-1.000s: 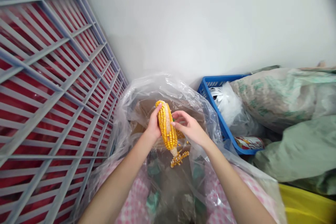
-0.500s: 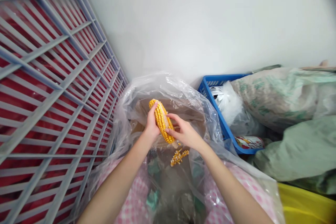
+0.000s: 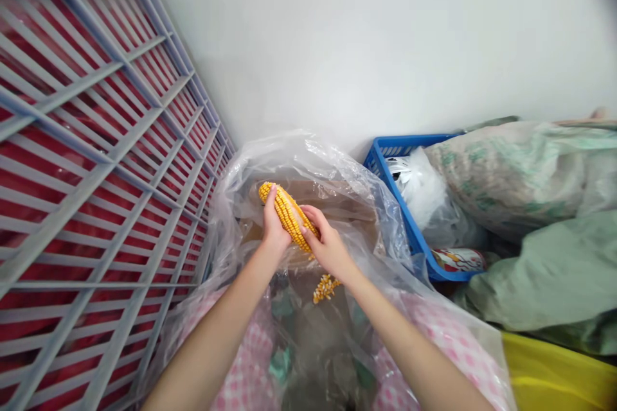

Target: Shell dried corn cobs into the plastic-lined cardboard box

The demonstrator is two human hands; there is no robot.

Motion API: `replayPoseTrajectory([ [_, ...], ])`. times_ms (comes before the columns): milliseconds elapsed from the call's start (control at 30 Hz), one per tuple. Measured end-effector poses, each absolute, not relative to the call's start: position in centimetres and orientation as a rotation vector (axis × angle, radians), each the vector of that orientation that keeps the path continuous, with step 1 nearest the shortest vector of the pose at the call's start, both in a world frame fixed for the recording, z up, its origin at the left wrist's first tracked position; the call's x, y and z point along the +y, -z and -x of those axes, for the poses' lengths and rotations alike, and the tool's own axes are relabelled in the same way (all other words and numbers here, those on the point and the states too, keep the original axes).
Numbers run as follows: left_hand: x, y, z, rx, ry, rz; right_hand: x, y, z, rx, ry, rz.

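A yellow corn cob (image 3: 288,217) is tilted over a clear plastic bag, with a pale strip along it where kernels are gone. My left hand (image 3: 274,226) is closed around the cob's left side, thumb near its upper end. On the lower right end, my right hand (image 3: 328,245) presses with thumb and bent fingers, gripping the cob there. A small heap of loose kernels (image 3: 324,288) lies below my right hand on the plastic. The clear plastic bag (image 3: 308,153) spreads open beneath both hands and over the pink checked cloth on my legs.
A grey slatted crate (image 3: 106,160) with red material behind it stands at the left. On the right, a blue basket (image 3: 405,205) holds plastic bags and a can (image 3: 457,261). Stuffed sacks (image 3: 530,173) and yellow material (image 3: 554,372) lie further right. A white wall (image 3: 366,45) rises behind.
The cob has shifted left and tilts flatter. My right hand has moved left and now closes more around the cob's lower end, covering part of it.
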State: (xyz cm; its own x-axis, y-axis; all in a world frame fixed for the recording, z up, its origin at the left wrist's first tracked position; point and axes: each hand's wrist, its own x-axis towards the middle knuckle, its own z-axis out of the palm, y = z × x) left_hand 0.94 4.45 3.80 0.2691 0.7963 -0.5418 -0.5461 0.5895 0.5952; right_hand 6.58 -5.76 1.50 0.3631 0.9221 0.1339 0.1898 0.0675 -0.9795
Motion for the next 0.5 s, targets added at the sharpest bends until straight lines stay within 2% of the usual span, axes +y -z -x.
replayPoseTrajectory([
  [500, 4.39, -4.23, -0.72, 0.906, -0.968, -0.338, -5.32, -1.52, -6.06, -0.926, -0.876, 1.302],
])
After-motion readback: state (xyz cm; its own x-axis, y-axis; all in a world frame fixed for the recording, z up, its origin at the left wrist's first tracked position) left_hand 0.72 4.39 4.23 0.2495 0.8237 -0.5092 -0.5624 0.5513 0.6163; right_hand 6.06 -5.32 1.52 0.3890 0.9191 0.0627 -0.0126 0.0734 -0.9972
